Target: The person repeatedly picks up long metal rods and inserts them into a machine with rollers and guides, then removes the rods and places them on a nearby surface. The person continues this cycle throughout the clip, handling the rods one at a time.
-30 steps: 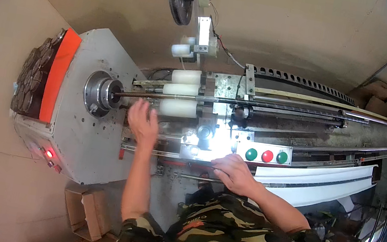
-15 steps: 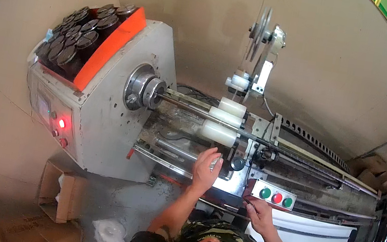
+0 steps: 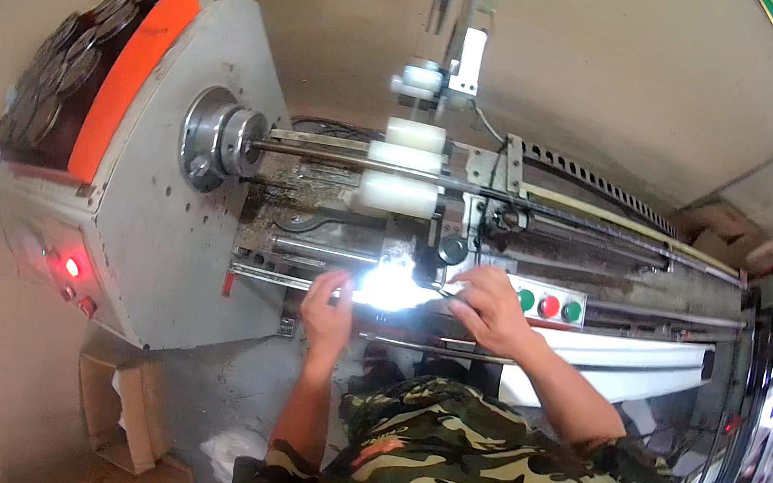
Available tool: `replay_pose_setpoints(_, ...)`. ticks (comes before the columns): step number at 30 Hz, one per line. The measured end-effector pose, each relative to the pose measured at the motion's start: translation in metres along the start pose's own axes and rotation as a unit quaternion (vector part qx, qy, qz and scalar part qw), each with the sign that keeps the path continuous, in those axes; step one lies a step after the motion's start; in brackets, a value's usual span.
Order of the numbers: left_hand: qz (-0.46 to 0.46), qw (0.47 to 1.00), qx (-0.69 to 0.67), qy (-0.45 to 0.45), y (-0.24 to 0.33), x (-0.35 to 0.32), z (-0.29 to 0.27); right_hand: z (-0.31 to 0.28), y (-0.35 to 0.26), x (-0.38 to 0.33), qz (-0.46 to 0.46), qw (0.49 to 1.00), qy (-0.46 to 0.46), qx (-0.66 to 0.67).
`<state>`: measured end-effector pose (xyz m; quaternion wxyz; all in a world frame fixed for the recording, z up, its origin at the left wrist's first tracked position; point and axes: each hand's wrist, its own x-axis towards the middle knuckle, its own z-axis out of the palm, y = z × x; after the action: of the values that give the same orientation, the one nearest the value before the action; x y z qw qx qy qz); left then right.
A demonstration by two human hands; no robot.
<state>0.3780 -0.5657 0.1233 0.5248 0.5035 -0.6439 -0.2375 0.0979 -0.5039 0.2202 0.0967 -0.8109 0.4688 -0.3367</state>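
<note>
My left hand (image 3: 327,315) is at the machine's front rail, its fingers curled together around something too small to make out. Just right of it, a strong glare whitens the metal carriage plate (image 3: 391,288). My right hand (image 3: 494,311) pinches a thin dark tool (image 3: 441,293) that points left toward the glare; its exact kind is unclear. Behind the hands, white plastic rollers (image 3: 400,193) lie against the long metal shaft (image 3: 319,156), which runs from the chuck (image 3: 238,142). A black knob (image 3: 453,250) sits on the carriage between the rollers and my right hand.
The grey headstock (image 3: 165,237) stands left, with round metal parts (image 3: 83,52) on top and a lit red button (image 3: 73,268). A button box (image 3: 553,305) is beside my right hand. Above rises a pulley arm (image 3: 472,53). An open cardboard box (image 3: 118,401) is on the floor.
My left hand has drawn back from below the rollers to the front rail. From beside the button box, my right hand has come up and left to the carriage plate. The view has shifted.
</note>
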Motion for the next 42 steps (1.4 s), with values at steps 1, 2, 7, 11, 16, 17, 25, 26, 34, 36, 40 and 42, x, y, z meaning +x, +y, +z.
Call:
replay_pose_setpoints(1, -0.025, 1.000, -0.006, -0.015, 0.006, -0.002, -0.005, -0.002, 0.004, 0.012, -0.036, 0.999, 0.011, -0.032)
replay_pose_setpoints(2, -0.047, 0.999, -0.005, -0.024, 0.010, -0.004, -0.010, 0.000, 0.008, 0.023, -0.038, 0.999, 0.020, -0.018)
replay_pose_setpoints(7, -0.033, 0.998, 0.044, -0.004, 0.017, -0.011, -0.017, 0.027, 0.047, 0.057, -0.015, 0.992, -0.063, -0.105)
replay_pose_setpoints(11, -0.058, 0.995, 0.077, -0.005, 0.019, -0.025, -0.019, 0.036, 0.056, 0.058, -0.020, 0.992, -0.060, -0.105)
replay_pose_setpoints(16, -0.068, 0.988, 0.139, -0.029, 0.050, -0.044, -0.008, 0.050, 0.059, 0.049, -0.030, 0.996, -0.023, -0.080)
replay_pose_setpoints(17, -0.060, 0.987, 0.148, -0.033, 0.059, -0.044, -0.005, 0.051, 0.059, 0.048, -0.034, 0.997, -0.021, -0.070)
replay_pose_setpoints(25, -0.049, 0.980, 0.192, -0.034, 0.112, -0.059, 0.004, 0.025, 0.038, 0.007, -0.096, 0.992, 0.060, 0.055)
replay_pose_setpoints(26, -0.063, 0.978, 0.198, -0.035, 0.109, -0.066, 0.004, 0.015, 0.030, -0.017, -0.141, 0.983, 0.054, 0.100)
replay_pose_setpoints(34, -0.027, 0.980, 0.180, -0.080, 0.114, -0.042, 0.065, -0.039, 0.075, -0.191, 0.134, 0.928, -0.110, 0.329)
replay_pose_setpoints(36, 0.007, 0.980, 0.169, -0.101, 0.135, -0.023, 0.093, -0.075, 0.076, -0.209, 0.191, 0.922, -0.139, 0.308)
replay_pose_setpoints(40, -0.145, 0.979, -0.027, -0.140, 0.135, -0.007, 0.173, -0.090, 0.062, -0.259, 0.329, 0.910, -0.182, 0.176)
replay_pose_setpoints(42, -0.209, 0.960, -0.102, -0.157, 0.141, -0.010, 0.209, -0.086, 0.054, -0.285, 0.402, 0.884, -0.216, 0.101)
